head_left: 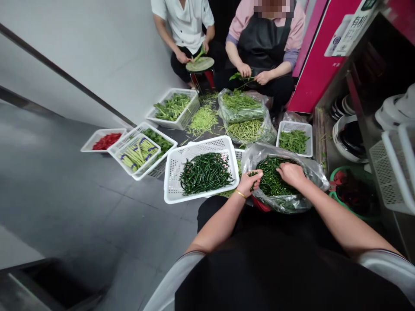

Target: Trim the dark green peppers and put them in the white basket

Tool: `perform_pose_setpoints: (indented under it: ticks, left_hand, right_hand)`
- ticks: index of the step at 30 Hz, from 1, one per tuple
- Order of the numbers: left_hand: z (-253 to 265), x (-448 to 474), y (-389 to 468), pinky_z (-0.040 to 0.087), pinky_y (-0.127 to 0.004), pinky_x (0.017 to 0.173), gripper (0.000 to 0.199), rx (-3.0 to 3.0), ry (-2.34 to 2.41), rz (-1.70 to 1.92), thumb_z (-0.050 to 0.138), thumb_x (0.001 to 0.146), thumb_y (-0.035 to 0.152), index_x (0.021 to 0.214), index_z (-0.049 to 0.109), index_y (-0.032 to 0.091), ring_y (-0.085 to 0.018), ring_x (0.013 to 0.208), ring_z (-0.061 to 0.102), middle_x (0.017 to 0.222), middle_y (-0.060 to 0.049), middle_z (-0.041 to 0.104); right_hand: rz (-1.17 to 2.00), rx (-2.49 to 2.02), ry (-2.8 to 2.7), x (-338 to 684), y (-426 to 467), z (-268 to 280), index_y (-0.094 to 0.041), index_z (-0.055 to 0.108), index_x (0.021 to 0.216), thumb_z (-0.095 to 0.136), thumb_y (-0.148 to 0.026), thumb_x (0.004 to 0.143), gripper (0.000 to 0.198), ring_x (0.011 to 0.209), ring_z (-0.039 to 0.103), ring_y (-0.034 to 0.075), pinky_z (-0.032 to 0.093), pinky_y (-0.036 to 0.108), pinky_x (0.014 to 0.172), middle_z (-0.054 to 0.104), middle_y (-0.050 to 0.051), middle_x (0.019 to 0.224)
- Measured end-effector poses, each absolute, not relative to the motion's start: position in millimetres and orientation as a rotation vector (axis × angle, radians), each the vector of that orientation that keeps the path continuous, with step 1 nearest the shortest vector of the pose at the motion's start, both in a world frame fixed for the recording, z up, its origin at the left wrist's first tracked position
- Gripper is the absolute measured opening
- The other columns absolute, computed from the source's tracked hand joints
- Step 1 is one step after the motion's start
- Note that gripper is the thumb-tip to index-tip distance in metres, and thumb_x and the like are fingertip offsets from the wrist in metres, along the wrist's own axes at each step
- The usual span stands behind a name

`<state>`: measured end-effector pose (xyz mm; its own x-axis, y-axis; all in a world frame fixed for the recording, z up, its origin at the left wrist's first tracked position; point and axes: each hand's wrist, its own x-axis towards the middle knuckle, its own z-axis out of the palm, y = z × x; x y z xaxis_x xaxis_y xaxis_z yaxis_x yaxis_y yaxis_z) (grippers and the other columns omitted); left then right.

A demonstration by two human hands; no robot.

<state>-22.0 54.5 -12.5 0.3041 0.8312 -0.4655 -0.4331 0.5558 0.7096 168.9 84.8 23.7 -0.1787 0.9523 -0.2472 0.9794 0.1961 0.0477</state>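
Observation:
My left hand [250, 182], with a yellow bangle at its wrist, is closed around a few thin green chili peppers at the left rim of a clear plastic bag [313, 170]. The bag holds a heap of long green chili peppers [272, 179]. Over that heap, my right hand [292, 174] has its fingertips pinched together among the peppers; what they grip is hidden. To the left of the bag stands a white perforated basket [173, 181], slightly tilted, with a pile of dark green chili peppers [207, 173] inside.
Beyond are baskets of leafy greens [173, 107], bundled stalks [138, 154] and red peppers [106, 141], plus bagged greens [241, 103]. Two co-workers sit opposite, handling greens; one works at a round stool [200, 65]. Right are a green tub [335, 172] and metal shelving.

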Motion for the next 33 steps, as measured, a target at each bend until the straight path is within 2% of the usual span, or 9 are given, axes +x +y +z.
perform_pose_setpoints:
  ticks: [4, 7, 10, 13, 15, 21, 25, 29, 33]
  left_hand:
    - [-13, -8, 54, 0.017, -0.018, 0.037, 0.039, 0.517, 0.846, 0.887, 0.081, 0.065, 0.043, 0.078, 0.061, 0.012, -0.002, 0.037, 0.033, 0.051, 0.006, 0.045]
    - [-12, -12, 55, 0.015, -0.018, 0.036, 0.035, 0.459, 0.814, 0.874, 0.076, 0.072, 0.042, 0.071, 0.059, 0.012, -0.001, 0.035, 0.029, 0.048, 0.006, 0.041]
    - [-7, -24, 57, 0.016, -0.017, 0.035, 0.034, 0.402, 0.746, 0.916, 0.075, 0.071, 0.042, 0.07, 0.057, 0.013, -0.002, 0.036, 0.032, 0.05, 0.006, 0.042]
    - [-1, -36, 58, 0.022, -0.017, 0.035, 0.033, 0.319, 0.703, 0.984, 0.075, 0.068, 0.039, 0.07, 0.055, 0.013, -0.007, 0.046, 0.049, 0.058, 0.002, 0.052]
    - [1, -39, 58, 0.026, -0.017, 0.037, 0.031, 0.289, 0.727, 1.006, 0.073, 0.069, 0.039, 0.072, 0.056, 0.013, -0.008, 0.05, 0.054, 0.061, 0.0, 0.056]
    - [-6, -33, 57, 0.028, -0.018, 0.039, 0.036, 0.362, 0.854, 0.975, 0.083, 0.062, 0.033, 0.068, 0.054, 0.013, -0.005, 0.044, 0.047, 0.053, 0.004, 0.05]
    - [-14, -19, 55, 0.026, -0.018, 0.038, 0.032, 0.373, 0.991, 0.825, 0.084, 0.061, 0.029, 0.07, 0.061, 0.009, -0.005, 0.043, 0.047, 0.053, 0.001, 0.054]
    - [-18, -4, 52, 0.026, -0.017, 0.039, 0.036, 0.326, 0.982, 0.826, 0.085, 0.061, 0.034, 0.077, 0.064, 0.009, -0.005, 0.044, 0.047, 0.053, 0.003, 0.052]
    - [-12, 0, 47, 0.03, -0.018, 0.043, 0.038, 0.516, 1.02, 1.093, 0.085, 0.059, 0.033, 0.083, 0.064, 0.013, -0.005, 0.044, 0.046, 0.053, 0.004, 0.054]
  right_hand:
    - [-0.426, 1.413, 2.549, 161, 30, 44, -0.013, 0.068, 0.097, 0.034, -0.033, 0.1, 0.039, 0.084, 0.068, 0.023, 0.047, 0.03, 0.071, 0.071, 0.015, 0.094]
    - [-0.648, 1.092, 2.782, 163, 22, 54, -0.018, 0.068, 0.101, 0.032, -0.033, 0.101, 0.039, 0.086, 0.065, 0.018, 0.047, 0.027, 0.077, 0.069, 0.01, 0.096]
    - [-0.43, 1.319, 2.65, 168, 47, 49, -0.018, 0.068, 0.11, 0.038, -0.035, 0.099, 0.036, 0.091, 0.063, 0.021, 0.047, 0.03, 0.08, 0.065, 0.013, 0.105]
    - [-0.149, 1.497, 2.434, 159, 76, 28, -0.016, 0.068, 0.114, 0.048, -0.038, 0.095, 0.036, 0.1, 0.06, 0.027, 0.047, 0.035, 0.082, 0.062, 0.018, 0.111]
    - [-0.131, 1.423, 2.391, 146, 88, 11, -0.017, 0.072, 0.109, 0.052, -0.036, 0.093, 0.032, 0.106, 0.057, 0.029, 0.046, 0.035, 0.084, 0.062, 0.018, 0.113]
    - [-0.158, 1.454, 2.358, 157, 98, 11, -0.018, 0.076, 0.098, 0.05, -0.034, 0.093, 0.03, 0.103, 0.058, 0.026, 0.043, 0.033, 0.084, 0.067, 0.014, 0.105]
    - [-0.286, 1.624, 2.47, 187, 85, 40, -0.021, 0.075, 0.102, 0.047, -0.037, 0.095, 0.032, 0.096, 0.062, 0.022, 0.044, 0.03, 0.082, 0.071, 0.008, 0.102]
    - [-0.622, 1.727, 2.711, 182, 56, 46, -0.021, 0.074, 0.094, 0.046, -0.035, 0.095, 0.031, 0.092, 0.065, 0.02, 0.045, 0.028, 0.083, 0.073, 0.006, 0.102]
    - [-0.884, 1.963, 2.591, 172, 46, 33, -0.019, 0.068, 0.078, 0.045, -0.034, 0.093, 0.031, 0.075, 0.065, 0.018, 0.047, 0.026, 0.075, 0.072, 0.004, 0.077]
